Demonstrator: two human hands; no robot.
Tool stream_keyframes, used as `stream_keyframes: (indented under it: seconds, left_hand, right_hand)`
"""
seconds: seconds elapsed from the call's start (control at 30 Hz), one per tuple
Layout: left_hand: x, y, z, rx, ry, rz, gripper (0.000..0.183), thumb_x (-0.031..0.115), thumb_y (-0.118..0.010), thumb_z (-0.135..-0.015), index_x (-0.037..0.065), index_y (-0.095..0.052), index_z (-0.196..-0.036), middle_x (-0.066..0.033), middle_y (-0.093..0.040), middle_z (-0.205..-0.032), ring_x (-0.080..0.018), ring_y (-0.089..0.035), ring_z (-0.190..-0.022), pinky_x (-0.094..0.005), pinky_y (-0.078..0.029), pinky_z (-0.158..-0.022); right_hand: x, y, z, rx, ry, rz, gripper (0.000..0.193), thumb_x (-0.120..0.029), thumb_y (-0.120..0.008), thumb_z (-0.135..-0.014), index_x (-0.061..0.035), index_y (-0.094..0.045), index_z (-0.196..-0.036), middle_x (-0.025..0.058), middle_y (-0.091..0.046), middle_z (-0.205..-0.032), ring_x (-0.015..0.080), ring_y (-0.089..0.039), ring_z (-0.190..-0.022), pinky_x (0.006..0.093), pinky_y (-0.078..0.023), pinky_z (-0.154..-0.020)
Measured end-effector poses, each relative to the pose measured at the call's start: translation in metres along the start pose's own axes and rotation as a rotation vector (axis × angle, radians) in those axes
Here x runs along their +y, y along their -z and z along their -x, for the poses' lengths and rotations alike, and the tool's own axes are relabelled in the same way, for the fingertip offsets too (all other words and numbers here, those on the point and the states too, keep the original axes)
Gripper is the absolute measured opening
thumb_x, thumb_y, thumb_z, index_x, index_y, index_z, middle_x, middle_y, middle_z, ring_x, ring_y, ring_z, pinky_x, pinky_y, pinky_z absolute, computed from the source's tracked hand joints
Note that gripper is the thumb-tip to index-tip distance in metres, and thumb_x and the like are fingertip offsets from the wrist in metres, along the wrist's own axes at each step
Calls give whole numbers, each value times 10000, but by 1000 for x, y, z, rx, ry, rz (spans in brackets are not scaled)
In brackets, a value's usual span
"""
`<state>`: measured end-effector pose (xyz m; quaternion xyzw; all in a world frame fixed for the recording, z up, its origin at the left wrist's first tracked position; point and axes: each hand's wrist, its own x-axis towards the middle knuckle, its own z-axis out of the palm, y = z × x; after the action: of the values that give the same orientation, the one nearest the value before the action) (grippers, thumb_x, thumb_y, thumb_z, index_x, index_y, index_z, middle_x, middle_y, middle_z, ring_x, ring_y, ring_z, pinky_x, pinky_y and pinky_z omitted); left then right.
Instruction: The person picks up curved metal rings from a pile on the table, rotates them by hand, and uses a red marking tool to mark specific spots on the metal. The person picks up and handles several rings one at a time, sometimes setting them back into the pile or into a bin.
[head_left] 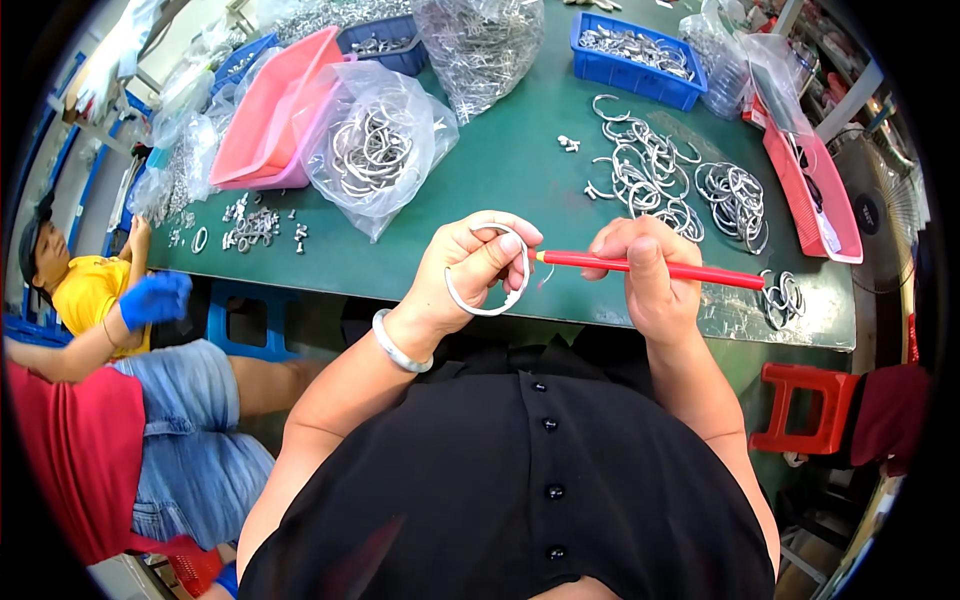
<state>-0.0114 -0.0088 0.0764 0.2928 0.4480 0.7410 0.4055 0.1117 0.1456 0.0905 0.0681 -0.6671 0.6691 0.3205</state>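
Left hand [482,262] curled shut around a silver open ring [488,312], above the tabletop's [510,165] near edge. Right hand [655,275] pinches a red pencil-like stick [720,276], tip by the left fingers; contact with ring unclear. Loose ring pile [648,172] just beyond right hand.

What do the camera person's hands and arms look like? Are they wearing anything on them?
The left hand and right hand are bare, with no gloves. A smooth, pale bangle circles the left wrist; the right wrist looks plain. No sleeves cover the forearms.
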Motion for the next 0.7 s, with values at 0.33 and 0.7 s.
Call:
stream_keyframes:
  seconds: [0.33,0.7]
  left_hand:
    - [-3,1,-6,-43,-28,-9,184,133,-521,-862,-35,-553,-931,-61,-538,-661,-107,-495,-575,-206,-409,-536]
    - [-4,-6,-10,9,-97,-176,172,131,-516,-867,-17,-561,-941,-51,-552,-698,-81,-503,-607,-190,-419,-572]
  right_hand:
    - [1,12,-1,80,79,-59,488,-366,-336,-930,39,-549,-760,141,-566,-719,182,-557,-586,289,-450,-573]
    - [-22,12,2,-62,301,397,262,-239,-506,-863,7,-563,-795,133,-563,-819,198,-535,-658,268,-427,-572]
